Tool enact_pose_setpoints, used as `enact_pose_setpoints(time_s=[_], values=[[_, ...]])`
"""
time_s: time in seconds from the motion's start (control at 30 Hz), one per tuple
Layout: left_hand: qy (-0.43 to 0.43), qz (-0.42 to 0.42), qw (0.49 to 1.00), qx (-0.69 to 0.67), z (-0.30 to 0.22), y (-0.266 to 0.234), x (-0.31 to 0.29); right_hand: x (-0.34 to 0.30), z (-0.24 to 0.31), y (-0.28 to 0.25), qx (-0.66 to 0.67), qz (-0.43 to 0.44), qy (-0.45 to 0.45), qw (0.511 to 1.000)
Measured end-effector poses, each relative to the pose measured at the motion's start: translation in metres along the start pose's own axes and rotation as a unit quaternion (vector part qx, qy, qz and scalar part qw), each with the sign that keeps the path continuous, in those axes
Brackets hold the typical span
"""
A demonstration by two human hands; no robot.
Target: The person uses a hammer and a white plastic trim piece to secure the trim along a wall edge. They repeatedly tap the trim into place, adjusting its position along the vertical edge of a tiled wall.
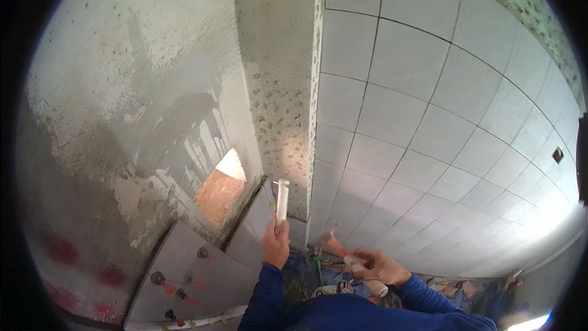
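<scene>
My left hand point(277, 244) is closed round the lower end of a narrow off-white strip point(282, 202), which looks like a cut piece of tile. The strip stands nearly upright in front of the bare wall corner. To the right, my right hand point(378, 268) grips a hammer-like tool point(336, 246) with a pale handle and an orange shaft. Its far end is blurred against the tiled wall, so I cannot tell its exact kind. Grey wall tiles point(245, 246) stand low at the left, close to my left hand.
White tiles point(407, 55) cover the right wall, with a small square hole point(557, 155) in one. At lower left, black and red clips point(164, 283) stick out from the tiles. A lit opening point(220, 196) cuts through the plastered wall point(165, 43). Debris point(453, 287) lies along the floor.
</scene>
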State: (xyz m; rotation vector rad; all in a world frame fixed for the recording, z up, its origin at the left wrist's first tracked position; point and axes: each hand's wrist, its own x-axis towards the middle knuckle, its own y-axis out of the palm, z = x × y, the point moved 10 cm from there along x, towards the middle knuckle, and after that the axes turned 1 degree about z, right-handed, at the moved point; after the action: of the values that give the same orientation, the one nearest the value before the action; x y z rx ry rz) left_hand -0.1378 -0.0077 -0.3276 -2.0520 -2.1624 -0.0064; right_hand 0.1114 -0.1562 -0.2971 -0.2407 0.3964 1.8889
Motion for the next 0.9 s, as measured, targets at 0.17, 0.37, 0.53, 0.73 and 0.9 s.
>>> enact_pose_setpoints(time_s=[0.17, 0.37, 0.53, 0.73, 0.9], values=[[0.108, 0.017, 0.988, -0.111, -0.078, -0.006, 0.044, -0.025, 0.113, 0.017, 0.104, -0.058, -0.196, 0.973], [0.108, 0.074, 0.962, -0.24, -0.168, -0.014, 0.113, -0.003, 0.176, 0.02, -0.09, -0.143, -0.209, 0.963], [0.14, 0.049, 0.961, -0.231, -0.217, -0.03, 0.161, 0.017, 0.231, 0.026, -0.139, -0.101, -0.274, 0.946], [0.195, -0.023, 0.98, -0.046, -0.206, -0.033, 0.224, 0.036, 0.299, 0.078, -0.45, -0.201, -0.409, 0.768], [0.279, -0.221, 0.895, 0.268, -0.2, -0.041, 0.249, 0.039, 0.331, 0.135, -0.501, -0.208, -0.636, 0.548]])
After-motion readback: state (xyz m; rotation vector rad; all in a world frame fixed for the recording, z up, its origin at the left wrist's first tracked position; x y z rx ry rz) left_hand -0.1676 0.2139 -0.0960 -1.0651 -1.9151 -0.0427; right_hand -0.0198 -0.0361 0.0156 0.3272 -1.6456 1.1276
